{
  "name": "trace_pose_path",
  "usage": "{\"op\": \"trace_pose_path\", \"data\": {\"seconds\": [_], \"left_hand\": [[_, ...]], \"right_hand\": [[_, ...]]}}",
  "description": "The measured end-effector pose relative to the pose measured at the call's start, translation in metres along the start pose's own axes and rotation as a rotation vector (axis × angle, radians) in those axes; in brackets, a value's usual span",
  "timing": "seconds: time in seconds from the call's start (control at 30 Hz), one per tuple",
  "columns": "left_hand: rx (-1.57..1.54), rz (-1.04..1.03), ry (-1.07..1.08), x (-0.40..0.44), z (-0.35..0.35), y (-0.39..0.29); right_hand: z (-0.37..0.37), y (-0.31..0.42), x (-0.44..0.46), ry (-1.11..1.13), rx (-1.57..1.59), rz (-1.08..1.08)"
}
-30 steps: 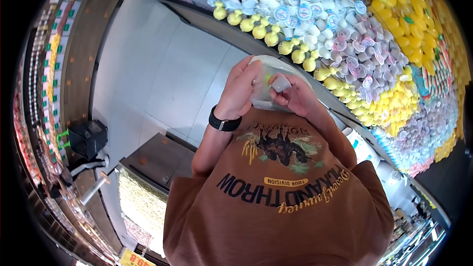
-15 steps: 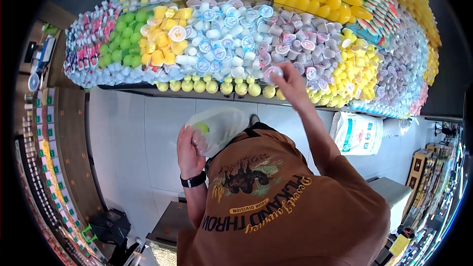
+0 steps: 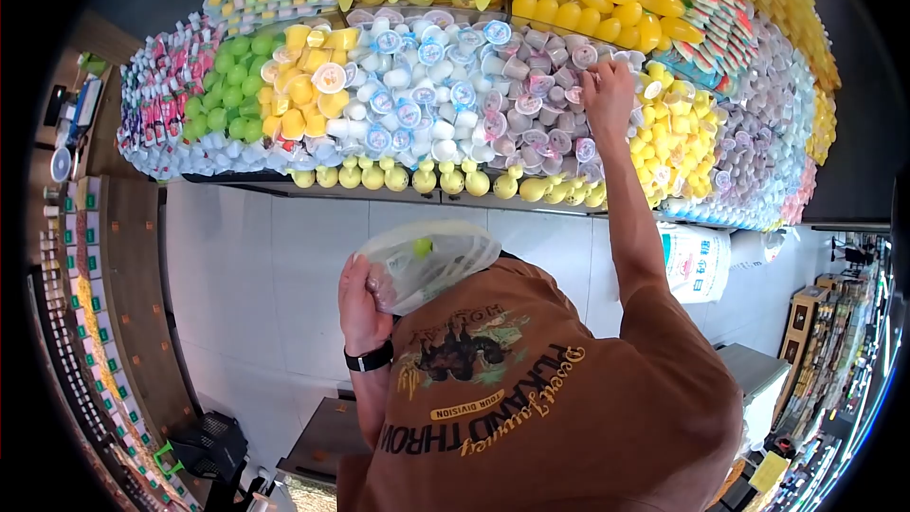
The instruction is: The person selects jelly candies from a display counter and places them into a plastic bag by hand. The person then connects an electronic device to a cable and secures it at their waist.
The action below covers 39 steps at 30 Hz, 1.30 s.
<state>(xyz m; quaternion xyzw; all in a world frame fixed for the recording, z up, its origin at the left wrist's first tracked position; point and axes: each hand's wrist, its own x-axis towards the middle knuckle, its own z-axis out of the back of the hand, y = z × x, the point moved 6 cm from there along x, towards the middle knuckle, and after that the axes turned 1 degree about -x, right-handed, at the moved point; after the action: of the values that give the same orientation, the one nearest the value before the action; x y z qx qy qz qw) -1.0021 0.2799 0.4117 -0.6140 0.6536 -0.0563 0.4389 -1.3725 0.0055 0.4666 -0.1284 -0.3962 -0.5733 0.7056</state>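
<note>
- L hand (image 3: 360, 301), ctr-left of frame: clamped on clear bag (image 3: 460, 248) w/ 1 green item (image 3: 422, 246).
- R hand (image 3: 611, 95), upper ctr-right: at purple cups (image 3: 540, 114); can't tell grip.

From ten to two o'clock, the display counter (image 3: 398, 199) carries green rounded pieces (image 3: 230, 85) near ten, blue-lidded white cups (image 3: 408, 114) between eleven and twelve, greyish-purple cups (image 3: 533, 118) near one, and yellow cups (image 3: 673, 142) near two.

The left hand (image 3: 362, 299) grips a translucent bag (image 3: 427, 275) with a green item (image 3: 422, 246) inside. The right hand (image 3: 609, 100) reaches among purple cups (image 3: 545, 123), beside yellow cups (image 3: 675, 137); round yellow containers (image 3: 451, 181) line the display's (image 3: 384, 200) front edge.
</note>
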Motion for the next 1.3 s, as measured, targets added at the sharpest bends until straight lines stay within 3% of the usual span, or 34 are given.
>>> {"op": "trace_pose_path", "data": {"seconds": [0.17,0.3,0.43,0.53,0.57,0.63,0.67,0.7,0.77,0.83,0.9,0.93,1.0,1.07,1.13,1.17,1.2,1.3], "left_hand": [[-0.062,0.003,0.056,0.002,0.01,0.005],[0.044,0.012,-0.138,0.0,-0.004,0.0],[0.033,-0.026,-0.108,-0.001,0.001,-0.004],[0.029,-0.03,-0.104,-0.005,0.005,-0.011],[0.025,-0.029,-0.093,-0.005,0.005,-0.011],[-0.039,-0.017,0.009,-0.007,0.004,-0.014],[-0.098,-0.008,0.105,-0.007,0.011,-0.013],[-0.158,0.002,0.204,-0.009,0.013,-0.014],[-0.087,0.001,0.122,-0.013,0.006,-0.018],[-0.054,0.004,0.114,-0.016,-0.003,-0.022],[-0.029,0.009,0.115,-0.019,-0.01,-0.024],[-0.001,0.009,0.089,-0.021,-0.015,-0.025],[0.085,0.005,-0.012,-0.025,-0.027,-0.023],[0.107,0.022,0.0,-0.027,-0.033,-0.02],[0.073,0.056,0.139,-0.024,-0.031,-0.013],[-0.076,0.146,0.311,-0.02,-0.023,-0.005],[0.039,0.12,0.173,-0.022,-0.027,-0.001],[0.11,0.144,0.193,-0.018,-0.025,0.011]], "right_hand": [[0.001,-0.006,-0.007,-0.039,0.015,-0.053],[-0.012,-0.02,-0.014,0.034,-0.153,-0.02],[0.005,-0.001,-0.019,0.068,0.047,-0.061],[0.024,0.052,-0.041,0.379,0.589,-0.525],[0.028,0.083,-0.05,0.473,0.913,-0.508],[0.034,0.144,-0.078,0.863,1.227,-0.419],[0.036,0.177,-0.089,1.063,1.397,-0.162],[0.033,0.204,-0.107,1.257,1.461,-0.096],[0.019,0.244,-0.139,1.458,1.466,0.034],[-0.006,0.264,-0.169,1.545,1.281,0.191],[-0.044,0.274,-0.204,1.631,0.881,0.208],[-0.055,0.273,-0.216,1.661,0.679,0.213],[-0.045,0.257,-0.22,1.526,1.319,-0.499],[-0.04,0.25,-0.217,1.251,1.684,-0.802],[-0.046,0.253,-0.218,1.181,1.766,-0.802],[-0.051,0.256,-0.219,1.219,1.705,-0.763],[-0.056,0.262,-0.217,1.238,1.673,-0.732],[-0.052,0.268,-0.213,1.302,1.552,-0.678]]}}
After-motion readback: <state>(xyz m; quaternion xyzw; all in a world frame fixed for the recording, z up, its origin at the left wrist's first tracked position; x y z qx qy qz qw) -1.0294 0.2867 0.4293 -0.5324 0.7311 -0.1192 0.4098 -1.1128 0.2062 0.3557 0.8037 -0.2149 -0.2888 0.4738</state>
